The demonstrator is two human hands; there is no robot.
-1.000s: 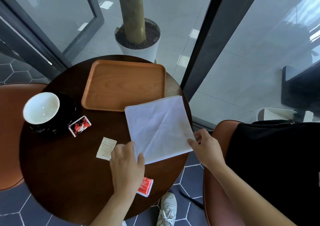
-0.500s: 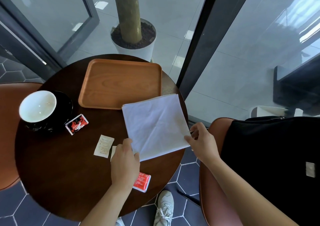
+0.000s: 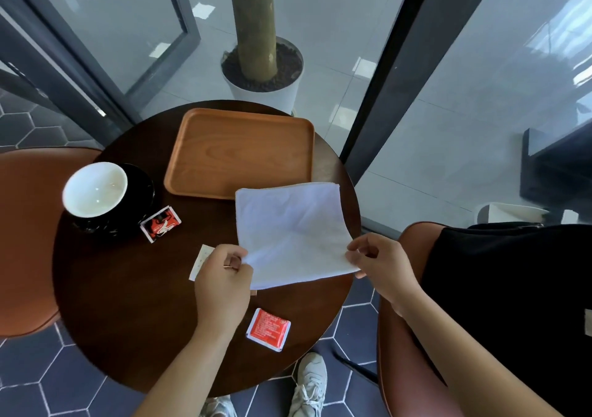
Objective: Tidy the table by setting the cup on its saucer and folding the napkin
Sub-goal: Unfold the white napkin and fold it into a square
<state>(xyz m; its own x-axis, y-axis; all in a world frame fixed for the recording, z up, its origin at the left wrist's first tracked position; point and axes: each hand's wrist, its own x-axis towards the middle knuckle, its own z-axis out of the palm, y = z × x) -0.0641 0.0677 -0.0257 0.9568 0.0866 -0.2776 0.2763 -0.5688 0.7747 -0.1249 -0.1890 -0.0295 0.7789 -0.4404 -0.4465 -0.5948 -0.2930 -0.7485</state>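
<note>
While your left hand (image 3: pixel 222 283) pinches the near left corner of the napkin (image 3: pixel 293 232), thumb and fingers pressed together on the cloth, your right hand (image 3: pixel 381 267) pinches the near right corner the same way, its other fingers curled. Between the two hands the near edge of the napkin is raised off the surface (image 3: pixel 121 301), while its far edge lies flat and touches the near rim of the tray (image 3: pixel 243 152). Your left hand also covers part of a white packet (image 3: pixel 200 258) that lies just left of the napkin. The cup (image 3: pixel 94 189), white inside, sits on its black saucer (image 3: pixel 142 189) at the left side of the surface, well apart from the napkin. A red and white packet (image 3: pixel 160 223) lies just beside the saucer, on its near right. Another red packet (image 3: pixel 268 329) lies near the front edge of the surface, just right of your left wrist.
</note>
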